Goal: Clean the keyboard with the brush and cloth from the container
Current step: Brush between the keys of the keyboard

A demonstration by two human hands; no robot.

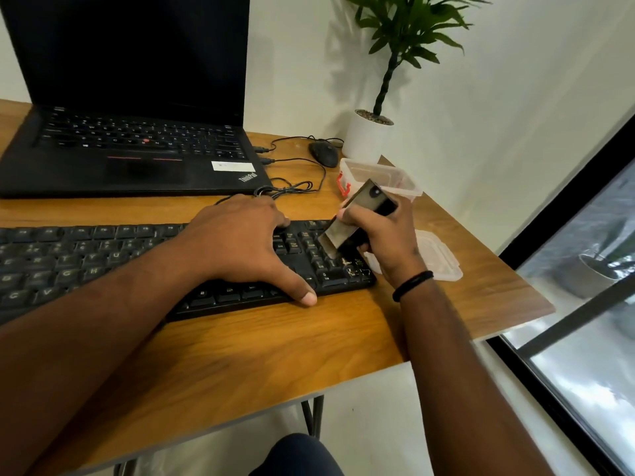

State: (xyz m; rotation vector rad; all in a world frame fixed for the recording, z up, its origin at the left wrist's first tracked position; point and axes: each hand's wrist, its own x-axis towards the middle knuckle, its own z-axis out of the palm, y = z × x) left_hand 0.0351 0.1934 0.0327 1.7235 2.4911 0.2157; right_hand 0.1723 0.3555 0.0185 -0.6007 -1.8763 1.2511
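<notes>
Left hand: the left hand [240,242] is laid flat on the right half of the black full-size keyboard [103,255]; the fingers are spread and nearly straight, the thumb is stretched past the near edge onto the wooden desk top [275,345]; nothing is held.
Right hand: the right hand [385,235] is curled round the black flat-handled brush [360,214]; the pale bristles are pressed onto the keys of the number pad at the keyboard's right end; a black band is worn at the wrist.
Container: the clear plastic box with a red clip [381,176] is set open just behind the brush; its clear lid [436,255] is laid beside the keyboard's right end.
Cloth: cannot be made out.
Writing: "ThinkPad" is read on the open black laptop [127,132]; the white sticker beside it is blurred; key legends are visible but mostly too small.
Behind: a black wired mouse [323,152] and a white potted plant [371,132] are placed near the wall.
</notes>
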